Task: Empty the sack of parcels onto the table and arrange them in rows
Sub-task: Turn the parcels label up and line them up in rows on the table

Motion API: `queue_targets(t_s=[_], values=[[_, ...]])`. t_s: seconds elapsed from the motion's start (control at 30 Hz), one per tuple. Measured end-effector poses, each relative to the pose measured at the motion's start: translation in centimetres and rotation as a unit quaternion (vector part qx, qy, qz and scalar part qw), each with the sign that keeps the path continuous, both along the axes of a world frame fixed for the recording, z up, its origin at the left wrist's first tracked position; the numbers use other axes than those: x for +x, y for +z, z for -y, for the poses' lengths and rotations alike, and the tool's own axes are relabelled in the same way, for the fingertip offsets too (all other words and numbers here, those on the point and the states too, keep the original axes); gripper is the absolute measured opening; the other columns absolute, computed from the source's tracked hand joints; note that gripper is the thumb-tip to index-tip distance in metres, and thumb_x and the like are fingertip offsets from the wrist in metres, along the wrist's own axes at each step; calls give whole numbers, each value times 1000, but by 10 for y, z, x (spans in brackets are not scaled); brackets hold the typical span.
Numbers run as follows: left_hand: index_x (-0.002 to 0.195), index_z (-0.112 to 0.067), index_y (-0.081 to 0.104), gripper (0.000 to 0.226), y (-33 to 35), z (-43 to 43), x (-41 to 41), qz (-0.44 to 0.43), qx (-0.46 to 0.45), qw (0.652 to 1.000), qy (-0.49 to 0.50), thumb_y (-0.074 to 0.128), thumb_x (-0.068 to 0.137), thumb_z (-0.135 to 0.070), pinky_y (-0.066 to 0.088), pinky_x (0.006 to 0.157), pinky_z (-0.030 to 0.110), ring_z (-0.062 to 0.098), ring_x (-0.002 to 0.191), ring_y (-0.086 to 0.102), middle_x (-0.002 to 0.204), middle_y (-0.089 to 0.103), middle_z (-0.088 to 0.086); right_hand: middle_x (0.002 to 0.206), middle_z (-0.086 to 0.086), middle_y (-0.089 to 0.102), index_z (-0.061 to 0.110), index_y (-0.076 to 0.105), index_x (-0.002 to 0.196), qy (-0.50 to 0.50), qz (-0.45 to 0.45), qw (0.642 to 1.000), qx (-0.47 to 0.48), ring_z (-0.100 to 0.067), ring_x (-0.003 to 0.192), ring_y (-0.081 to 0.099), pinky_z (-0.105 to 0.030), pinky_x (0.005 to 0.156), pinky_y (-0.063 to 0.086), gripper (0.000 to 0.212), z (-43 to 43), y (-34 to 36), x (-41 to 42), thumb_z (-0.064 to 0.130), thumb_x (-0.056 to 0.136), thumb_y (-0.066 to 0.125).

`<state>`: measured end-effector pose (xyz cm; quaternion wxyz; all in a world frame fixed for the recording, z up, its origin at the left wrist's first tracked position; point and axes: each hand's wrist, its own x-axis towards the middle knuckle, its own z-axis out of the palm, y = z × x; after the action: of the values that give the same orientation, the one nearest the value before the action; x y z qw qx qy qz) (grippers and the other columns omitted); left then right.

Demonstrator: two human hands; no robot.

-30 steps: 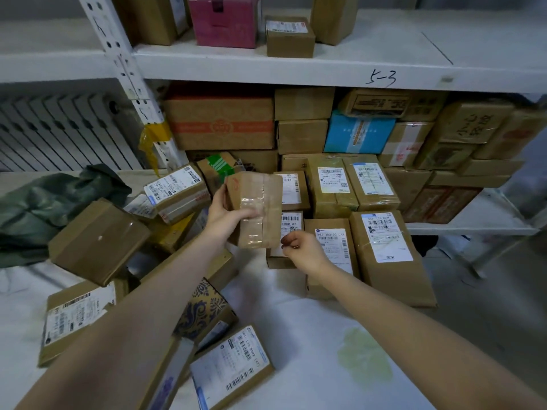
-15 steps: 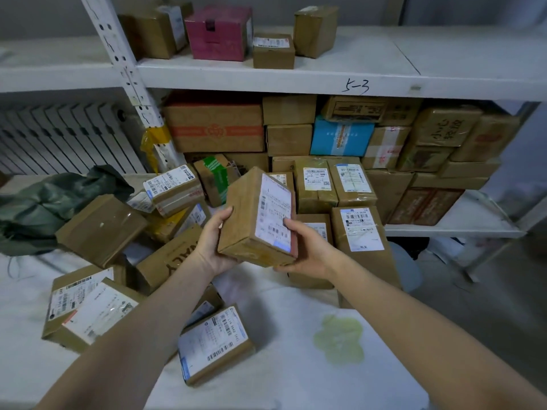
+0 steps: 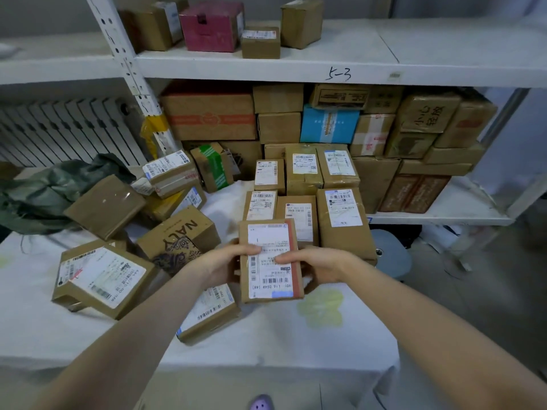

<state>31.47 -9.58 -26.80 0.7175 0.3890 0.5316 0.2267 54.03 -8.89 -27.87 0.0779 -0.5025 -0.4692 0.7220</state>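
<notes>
Cardboard parcel [image 3: 270,261], label up | my left fingers [image 3: 250,249] and right fingers [image 3: 285,258] clamp it | best lowered flush against row [image 3: 297,220] ahead

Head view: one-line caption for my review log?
Left hand and right hand hold a label-up parcel in front of the arranged rows; loose boxes lie jumbled beside the green sack.

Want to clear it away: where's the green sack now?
In the head view, the green sack lies crumpled at the far left of the table, beside the plain brown parcel.
</notes>
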Motion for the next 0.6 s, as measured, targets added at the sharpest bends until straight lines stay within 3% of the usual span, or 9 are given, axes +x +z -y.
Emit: queue_targets(t_s=[0.1,0.17,0.23,0.33,0.4,0.5,0.6], values=[[127,-10,57,72,-14,16,3,27,-45,999,15,80,59,-23,40,105,54,34,112,60,120,67,13,123,-3,65,23,58,125,56,43,997,-13,-21,116,58,-52,103,43,54,9,0,11,35,76,75],[131,-13,52,84,-24,25,2,55,-68,995,45,84,54,-24,45,95,52,32,105,59,116,66,14,121,-6,67,18,60,122,57,60,997,1,-23,111,62,-46,100,48,51,14,0,18,30,74,74],[143,-24,36,98,-23,31,-3,36,-55,997,49,82,57,-24,44,91,47,27,114,57,126,60,8,122,-11,66,12,58,125,138,103,985,19,-28,113,63,-43,98,49,66,17,4,23,28,64,76],[146,-36,27,121,-17,31,-7,-82,-21,991,-104,93,44,-40,23,111,48,19,134,35,140,45,1,130,-9,61,12,41,142,339,211,914,78,-22,106,65,-28,81,55,90,20,14,17,33,64,80],[148,-37,19,133,-16,36,3,-109,-27,973,-200,94,39,-46,27,113,45,22,136,34,145,38,5,143,-2,48,18,25,151,396,260,871,129,-13,106,58,-19,76,50,96,22,19,6,36,73,79],[153,-26,2,116,-19,44,26,-148,-29,945,-290,84,70,-23,41,108,38,25,136,39,154,27,11,144,2,43,24,24,152,403,254,863,166,-13,109,57,-28,89,53,100,22,22,-8,34,71,82],[146,-15,25,88,-27,44,29,-189,-5,923,-336,79,76,-18,46,104,36,22,127,50,142,45,8,140,2,43,30,29,148,391,260,859,204,-16,111,57,-36,92,55,100,22,19,-8,33,65,86]])
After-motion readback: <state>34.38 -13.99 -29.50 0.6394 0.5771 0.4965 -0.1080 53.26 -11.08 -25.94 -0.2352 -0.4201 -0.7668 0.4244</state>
